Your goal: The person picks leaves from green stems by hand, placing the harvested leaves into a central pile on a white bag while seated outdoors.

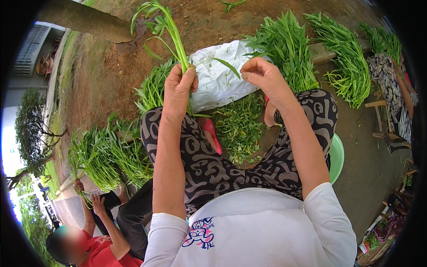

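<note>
My left hand (179,86) is closed round a bunch of water spinach (174,36), its pale green stems standing up and the leafy tops bending over to the left. From this bunch a thin stalk with one narrow leaf (227,66) reaches right, across the white sack (222,82). Close to the tip of that leaf, my right hand (266,79) has thumb and forefinger drawn together in a pinch. What lies between those fingertips is too small to make out. Loose leaves and trimmings (240,127) are heaped on the ground between my feet.
Piled water spinach (284,51) lies right of the sack, with another heap (342,58) farther right. More greens (111,153) lie at left, where a person in red (106,249) handles stems. A green basin (337,158) is beside my right leg. A tree trunk (89,22) stands far left.
</note>
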Demonstrator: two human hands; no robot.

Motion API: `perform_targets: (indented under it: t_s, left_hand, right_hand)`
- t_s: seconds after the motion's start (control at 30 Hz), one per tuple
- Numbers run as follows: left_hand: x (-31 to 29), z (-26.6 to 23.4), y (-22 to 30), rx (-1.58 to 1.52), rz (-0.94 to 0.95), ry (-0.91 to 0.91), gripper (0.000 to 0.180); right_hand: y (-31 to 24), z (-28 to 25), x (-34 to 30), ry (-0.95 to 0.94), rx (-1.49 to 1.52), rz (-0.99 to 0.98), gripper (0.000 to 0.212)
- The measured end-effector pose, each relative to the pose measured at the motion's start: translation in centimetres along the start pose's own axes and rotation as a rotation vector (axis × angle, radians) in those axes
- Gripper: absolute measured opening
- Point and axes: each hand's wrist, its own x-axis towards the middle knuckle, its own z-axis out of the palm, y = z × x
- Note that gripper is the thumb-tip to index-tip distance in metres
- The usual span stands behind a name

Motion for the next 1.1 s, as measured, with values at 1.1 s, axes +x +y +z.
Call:
perform_targets:
  t_s: [1.1]
  left_hand:
    - [-0.4, 1.6, 0.6, 0.097, -0.027, -0.094, 0.010]
  right_hand:
    - [0.4, 0.3, 0.8, 0.241, 0.513, 0.087, 0.009]
